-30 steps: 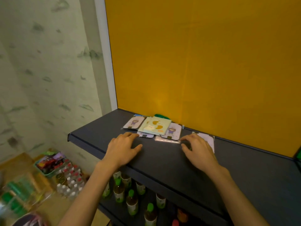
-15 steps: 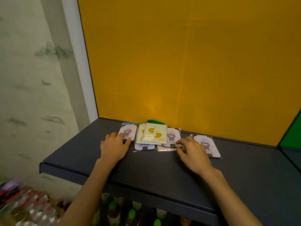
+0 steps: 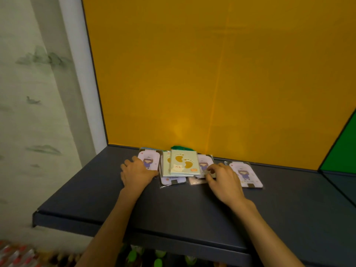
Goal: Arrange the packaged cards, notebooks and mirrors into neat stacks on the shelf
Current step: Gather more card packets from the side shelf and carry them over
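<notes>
While the left hand (image 3: 137, 173) rests flat on the leftmost packaged card (image 3: 151, 159) and the right hand (image 3: 224, 179) pinches a middle card (image 3: 204, 164) beside the notebooks (image 3: 184, 162) on the shelf (image 3: 173, 212), sliding each sideways, not lifting, should square the loose pile best.

Honestly nothing here is readable. The green notebook (image 3: 184, 162) with the footprint design has a tiny orange tag at its lower right corner, but whatever is printed on it is too small to make out. The packaged cards (image 3: 246, 174) to the right of that notebook show only cartoon figures, no legible words.
</notes>
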Available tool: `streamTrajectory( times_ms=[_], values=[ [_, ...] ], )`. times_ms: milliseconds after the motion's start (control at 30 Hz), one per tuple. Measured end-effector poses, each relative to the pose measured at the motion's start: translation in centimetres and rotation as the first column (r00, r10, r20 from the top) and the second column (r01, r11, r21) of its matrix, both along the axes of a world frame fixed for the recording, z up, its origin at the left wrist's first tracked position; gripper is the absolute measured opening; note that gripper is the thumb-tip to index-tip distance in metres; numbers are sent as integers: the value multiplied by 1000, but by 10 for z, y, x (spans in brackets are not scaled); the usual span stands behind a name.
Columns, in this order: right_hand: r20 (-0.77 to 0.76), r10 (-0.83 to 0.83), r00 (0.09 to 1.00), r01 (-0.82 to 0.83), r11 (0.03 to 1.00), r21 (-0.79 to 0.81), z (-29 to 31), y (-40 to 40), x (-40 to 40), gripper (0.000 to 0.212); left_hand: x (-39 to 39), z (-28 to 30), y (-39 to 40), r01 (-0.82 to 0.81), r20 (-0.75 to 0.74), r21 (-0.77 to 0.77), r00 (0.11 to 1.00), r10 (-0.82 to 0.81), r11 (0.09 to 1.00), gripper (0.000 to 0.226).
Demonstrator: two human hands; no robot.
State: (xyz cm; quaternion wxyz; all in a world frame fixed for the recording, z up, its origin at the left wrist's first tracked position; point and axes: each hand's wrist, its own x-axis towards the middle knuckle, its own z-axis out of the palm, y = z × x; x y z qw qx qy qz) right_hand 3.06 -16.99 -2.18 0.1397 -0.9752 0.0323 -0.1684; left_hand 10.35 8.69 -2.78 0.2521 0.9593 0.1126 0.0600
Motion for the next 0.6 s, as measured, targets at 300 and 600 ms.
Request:
streamTrajectory(
  times_ms=[300,600],
  values=[
    [-115,-118,986,128,988,84,6,27,24,58,8,1,34,-39,-59,-431,998,15,902,58],
    [-245,-161,956,218,950,225,14,50,32,57,-15,16,55,-23,-17,-910,1000,19,414,29]
  ],
)
